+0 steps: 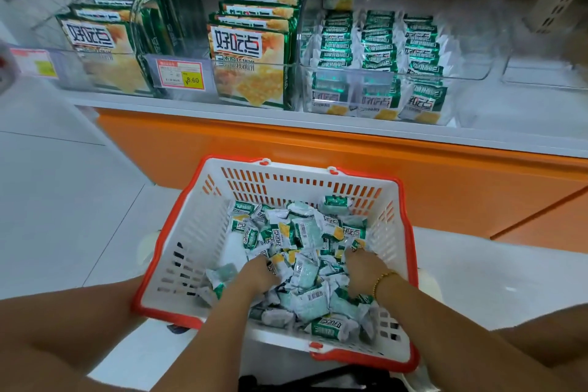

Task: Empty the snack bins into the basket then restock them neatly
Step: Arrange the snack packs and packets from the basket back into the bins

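A white basket with a red rim [191, 232] sits on the floor in front of me, holding a loose heap of several small green-and-white snack packets [305, 267]. My left hand [257, 274] is dug into the heap at its middle, fingers buried among packets. My right hand [361, 267], with a gold bracelet on the wrist, is pushed into the heap at the right. Whether either hand grips a packet is hidden. On the shelf above, a clear bin [378, 86] holds three neat rows of the same packets.
Large cracker bags [251, 67] stand in a clear bin left of the small-packet bin, with more bags [105, 51] further left. A price tag [181, 73] hangs on the shelf front. An orange shelf base [350, 162] rises behind the basket. An empty clear bin [541, 73] stands at right.
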